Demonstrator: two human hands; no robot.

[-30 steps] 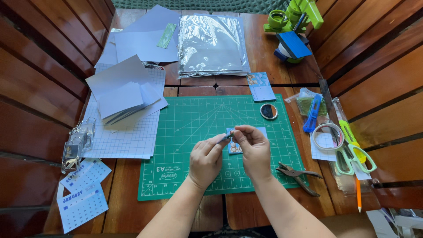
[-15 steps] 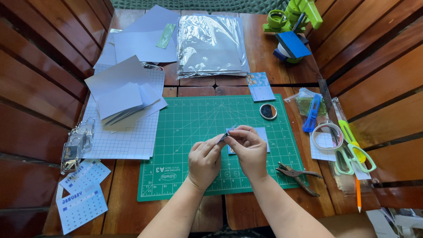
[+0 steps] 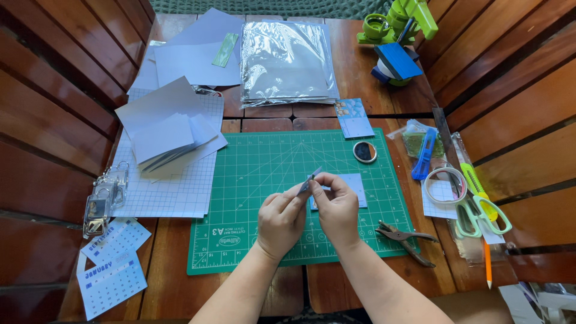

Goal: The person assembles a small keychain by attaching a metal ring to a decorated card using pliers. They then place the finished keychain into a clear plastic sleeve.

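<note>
My left hand point(image 3: 281, 219) and my right hand point(image 3: 337, 207) meet over the green cutting mat point(image 3: 252, 180). Between their fingertips they pinch a small pale blue-grey paper piece point(image 3: 309, 180), tilted up to the right. A small pale blue card point(image 3: 354, 187) lies on the mat just beyond my right hand, partly hidden by it. A small round dark disc point(image 3: 365, 152) lies on the mat farther back right.
Pliers point(image 3: 407, 238) lie at the mat's right edge. Scissors point(image 3: 480, 213), a tape roll point(image 3: 445, 185), a blue cutter point(image 3: 424, 154) and a pencil point(image 3: 487, 263) lie right. Grey paper stacks point(image 3: 165, 135) and calendar cards point(image 3: 111, 270) lie left, a foil packet point(image 3: 285, 60) behind.
Both hands stay together over the mat; the small paper piece has shifted slightly between the fingertips and now sticks up at a slant.
</note>
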